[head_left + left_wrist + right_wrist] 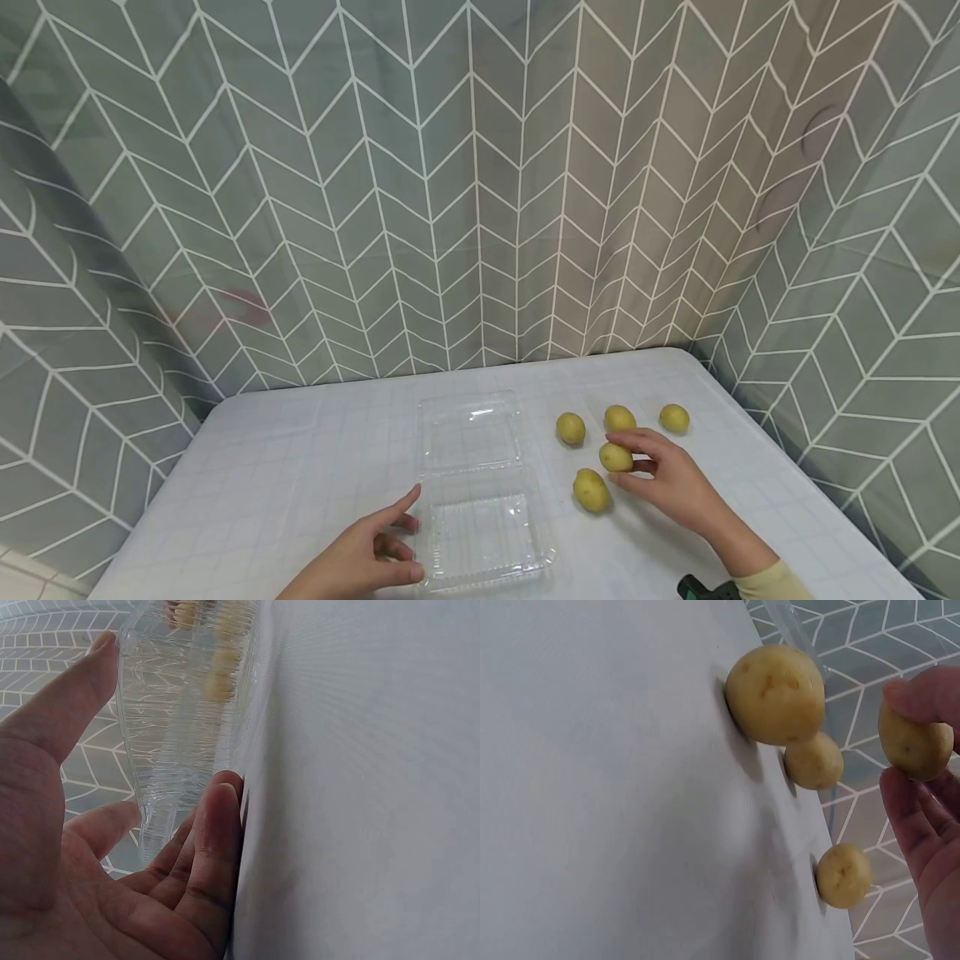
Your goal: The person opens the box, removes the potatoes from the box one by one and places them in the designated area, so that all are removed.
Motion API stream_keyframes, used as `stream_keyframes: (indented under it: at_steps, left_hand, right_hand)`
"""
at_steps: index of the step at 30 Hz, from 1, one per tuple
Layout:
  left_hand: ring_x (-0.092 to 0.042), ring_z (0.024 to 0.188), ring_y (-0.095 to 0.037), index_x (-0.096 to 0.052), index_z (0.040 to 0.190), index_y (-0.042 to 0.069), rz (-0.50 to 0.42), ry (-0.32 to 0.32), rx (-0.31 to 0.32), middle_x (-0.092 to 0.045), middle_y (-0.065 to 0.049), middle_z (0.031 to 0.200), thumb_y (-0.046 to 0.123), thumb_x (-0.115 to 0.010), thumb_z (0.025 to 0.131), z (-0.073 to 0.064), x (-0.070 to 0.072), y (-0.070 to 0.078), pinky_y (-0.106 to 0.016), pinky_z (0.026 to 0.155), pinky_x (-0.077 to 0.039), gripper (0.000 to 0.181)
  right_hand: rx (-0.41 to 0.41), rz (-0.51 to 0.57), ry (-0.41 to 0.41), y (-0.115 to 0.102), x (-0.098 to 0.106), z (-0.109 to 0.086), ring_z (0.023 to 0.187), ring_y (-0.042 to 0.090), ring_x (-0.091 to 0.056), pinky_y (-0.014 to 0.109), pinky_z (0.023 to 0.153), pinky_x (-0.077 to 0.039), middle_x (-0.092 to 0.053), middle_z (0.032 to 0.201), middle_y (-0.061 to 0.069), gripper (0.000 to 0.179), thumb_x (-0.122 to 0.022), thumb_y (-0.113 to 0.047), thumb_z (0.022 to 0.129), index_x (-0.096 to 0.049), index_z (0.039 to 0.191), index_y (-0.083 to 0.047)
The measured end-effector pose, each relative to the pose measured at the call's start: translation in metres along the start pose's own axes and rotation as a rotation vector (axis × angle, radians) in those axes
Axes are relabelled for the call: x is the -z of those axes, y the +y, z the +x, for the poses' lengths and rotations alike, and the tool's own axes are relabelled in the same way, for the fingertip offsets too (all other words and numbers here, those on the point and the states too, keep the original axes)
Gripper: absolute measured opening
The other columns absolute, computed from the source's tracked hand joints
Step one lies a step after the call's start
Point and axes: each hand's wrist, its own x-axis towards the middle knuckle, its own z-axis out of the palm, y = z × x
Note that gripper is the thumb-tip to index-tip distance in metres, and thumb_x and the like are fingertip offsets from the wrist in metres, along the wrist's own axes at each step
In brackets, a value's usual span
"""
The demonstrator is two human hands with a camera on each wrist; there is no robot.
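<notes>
My right hand (667, 479) pinches a small yellow potato (616, 457) between thumb and fingertips. In the right wrist view that potato (915, 744) is lifted off the white tabletop. Several other potatoes lie around it, one (591, 490) nearest me and another (570, 428) farther back. A clear plastic clamshell box (483, 529) lies with its lid folded back, away from me. My left hand (371, 546) is at the box's left side, thumb and fingers spread and relaxed, fingertips right at the rim. From the left wrist, the ribbed box wall (176, 712) shows between the spread digits.
A white cloth covers the table (300, 467). Patterned grey curtains (450, 208) hang behind it and on both sides. One potato (674, 418) lies toward the right rear. A dark device (705, 588) sits by the right wrist at the bottom edge.
</notes>
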Motion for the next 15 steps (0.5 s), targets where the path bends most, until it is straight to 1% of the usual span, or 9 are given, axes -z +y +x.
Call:
stream_keyframes:
  at_steps: [3,8,12,15]
  left_hand:
    - [-0.064,0.089,-0.019,-0.026,0.157,0.009,0.002,0.002,0.003,-0.055,-0.013,0.125,0.022,-0.079,0.086,0.000,0.000,0.001,-0.023,0.076,-0.052,0.089]
    - [-0.064,0.090,-0.019,-0.027,0.157,0.009,0.007,0.002,0.007,-0.055,-0.012,0.126,0.023,-0.079,0.086,0.001,0.000,0.000,-0.023,0.076,-0.052,0.089]
    - [-0.064,0.089,-0.018,-0.027,0.157,0.009,0.006,0.003,0.005,-0.056,-0.012,0.125,0.023,-0.079,0.086,0.001,0.000,0.000,-0.023,0.076,-0.052,0.089]
    - [-0.064,0.089,-0.018,-0.027,0.157,0.008,0.004,0.003,0.003,-0.055,-0.012,0.125,0.022,-0.079,0.086,0.001,0.000,0.000,-0.023,0.077,-0.052,0.089]
  right_hand:
    - [-0.004,-0.031,0.009,0.004,0.003,-0.002,0.101,0.008,-0.061,0.028,0.079,-0.056,-0.061,0.122,0.009,0.046,-0.082,-0.003,0.079,-0.067,0.123,-0.004]
    - [-0.052,-0.077,0.014,0.012,0.008,-0.006,0.100,0.007,-0.061,0.028,0.079,-0.056,-0.062,0.119,0.005,0.047,-0.083,-0.003,0.078,-0.067,0.122,-0.005]
    - [-0.091,-0.107,0.016,0.018,0.012,-0.010,0.099,0.006,-0.061,0.028,0.079,-0.056,-0.063,0.118,0.005,0.046,-0.083,-0.004,0.078,-0.068,0.121,-0.002]
    - [-0.093,-0.117,0.026,0.023,0.015,-0.013,0.099,0.004,-0.060,0.027,0.079,-0.056,-0.063,0.118,0.007,0.045,-0.083,-0.003,0.078,-0.068,0.120,0.000]
